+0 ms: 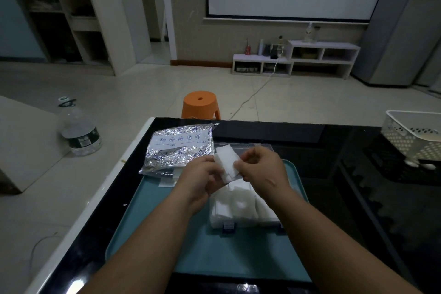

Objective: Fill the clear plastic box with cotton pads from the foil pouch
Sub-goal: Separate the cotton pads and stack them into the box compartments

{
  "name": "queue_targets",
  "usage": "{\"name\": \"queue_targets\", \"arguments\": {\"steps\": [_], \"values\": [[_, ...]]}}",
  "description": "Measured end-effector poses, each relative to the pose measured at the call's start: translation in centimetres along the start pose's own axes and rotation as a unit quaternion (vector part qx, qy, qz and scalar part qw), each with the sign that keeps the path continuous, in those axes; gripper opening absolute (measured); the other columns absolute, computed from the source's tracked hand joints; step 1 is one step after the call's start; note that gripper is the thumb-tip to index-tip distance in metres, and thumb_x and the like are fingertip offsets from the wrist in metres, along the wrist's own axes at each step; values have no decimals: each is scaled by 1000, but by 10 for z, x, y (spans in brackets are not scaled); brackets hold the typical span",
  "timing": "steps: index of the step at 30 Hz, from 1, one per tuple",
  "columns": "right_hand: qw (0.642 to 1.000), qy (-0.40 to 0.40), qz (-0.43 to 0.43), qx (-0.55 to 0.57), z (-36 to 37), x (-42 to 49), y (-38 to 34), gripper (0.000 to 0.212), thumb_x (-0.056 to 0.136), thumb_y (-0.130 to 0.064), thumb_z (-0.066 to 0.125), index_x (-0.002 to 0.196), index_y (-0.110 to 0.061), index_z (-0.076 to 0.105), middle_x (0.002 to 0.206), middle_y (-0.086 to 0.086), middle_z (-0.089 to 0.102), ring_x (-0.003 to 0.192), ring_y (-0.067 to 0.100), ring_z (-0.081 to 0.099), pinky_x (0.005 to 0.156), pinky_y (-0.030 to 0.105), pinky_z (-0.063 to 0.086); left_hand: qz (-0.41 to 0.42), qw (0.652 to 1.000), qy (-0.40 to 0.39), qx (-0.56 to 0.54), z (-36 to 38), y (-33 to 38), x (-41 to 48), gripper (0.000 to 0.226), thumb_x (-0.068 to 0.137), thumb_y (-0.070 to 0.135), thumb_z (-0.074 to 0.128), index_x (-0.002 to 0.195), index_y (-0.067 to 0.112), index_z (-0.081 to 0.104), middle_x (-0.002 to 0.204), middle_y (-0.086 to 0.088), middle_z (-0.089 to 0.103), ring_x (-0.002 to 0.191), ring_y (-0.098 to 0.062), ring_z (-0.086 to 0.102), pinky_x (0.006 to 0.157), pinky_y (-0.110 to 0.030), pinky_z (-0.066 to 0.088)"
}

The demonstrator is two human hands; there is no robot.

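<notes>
A small stack of white cotton pads [228,160] is held above the clear plastic box [243,210]. My left hand [202,179] grips the stack from the left and below. My right hand [260,164] pinches its right edge. The box sits on a teal tray [152,229] with many white pads inside, and its clear lid [260,147] stands open behind my hands. The silver foil pouch [179,148] lies flat at the tray's far left corner, partly off the tray.
The tray rests on a black glossy table [358,198] with a white left edge. A white perforated basket [415,136] stands at the table's far right. On the floor are an orange stool [200,105] beyond the table and a large water bottle [80,131] to the left.
</notes>
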State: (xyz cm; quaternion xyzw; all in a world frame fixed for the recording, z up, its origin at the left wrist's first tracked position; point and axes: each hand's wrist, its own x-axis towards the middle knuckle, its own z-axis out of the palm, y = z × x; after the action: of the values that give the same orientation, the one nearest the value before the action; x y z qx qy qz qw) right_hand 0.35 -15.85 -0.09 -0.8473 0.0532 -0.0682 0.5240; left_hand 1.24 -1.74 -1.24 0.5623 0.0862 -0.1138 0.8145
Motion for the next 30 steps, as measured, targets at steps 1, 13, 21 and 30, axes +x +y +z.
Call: {"name": "queue_targets", "arguments": {"steps": [1,13,21,30], "values": [[1000,1,-5,-13,0,0,0,9,82,-21,71,83,-22,63,81,0,67,78,18,66,75,44,59,-5,999,-16,-31,1,1,-1,23,84,-12,43,93,-4,62,83,-20,68,65,-26,69,63,-35,60],[992,-73,77,64,0,1,1,32,85,-27,69,111,-23,51,103,1,57,92,19,59,82,38,54,17,997,26,72,1,-1,0,15,87,-2,59,78,10,61,64,-3,67,58,-14,64,69,-33,53],[930,-114,177,301,1,-6,-10,40,85,-1,70,112,-14,44,103,23,65,85,31,71,71,35,61,3,999,10,-30,-2,-1,2,35,89,43,57,105,13,65,92,-9,72,78,-20,65,73,-33,45],[903,-169,191,347,9,-11,-12,36,85,0,70,101,-13,42,102,23,68,76,27,72,72,37,58,2,980,-60,-188,-1,2,-4,58,70,41,64,114,5,54,96,-14,63,84,-21,64,74,-34,56]]}}
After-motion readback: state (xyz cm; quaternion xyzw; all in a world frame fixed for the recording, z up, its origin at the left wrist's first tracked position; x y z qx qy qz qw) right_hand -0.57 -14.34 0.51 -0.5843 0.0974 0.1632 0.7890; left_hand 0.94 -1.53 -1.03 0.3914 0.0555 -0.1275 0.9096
